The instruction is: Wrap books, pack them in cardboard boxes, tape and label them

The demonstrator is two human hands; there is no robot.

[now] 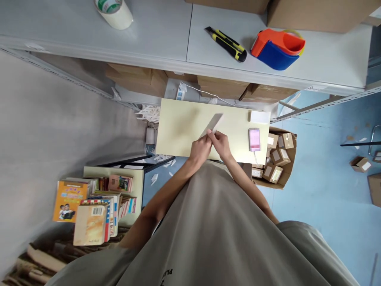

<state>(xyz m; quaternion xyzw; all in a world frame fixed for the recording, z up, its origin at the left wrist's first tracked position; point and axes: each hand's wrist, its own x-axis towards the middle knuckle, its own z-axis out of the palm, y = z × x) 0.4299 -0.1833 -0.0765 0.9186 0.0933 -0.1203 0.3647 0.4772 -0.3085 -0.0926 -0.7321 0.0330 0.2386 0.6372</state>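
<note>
My left hand (200, 151) is closed around the near end of a thin whitish flat strip (215, 122), which looks like paper or a label stack. The fingers of my right hand (220, 144) pinch the same strip close to the left hand. Its far end points up and to the right, above a pale yellow table (178, 137). What exactly the strip is, I cannot make out. To the right on the table lie a phone (254, 139) with a pink screen and a cable, and a white stack or small box (260, 116).
On the grey shelf (160, 43) above are a utility knife (226, 43), a red and blue tape dispenser (276, 48) and a tape roll (114, 14). Right of the table is a carton (290, 167) of small boxes. Books (91, 222) stand at lower left; paper scraps (149, 113) lie nearby.
</note>
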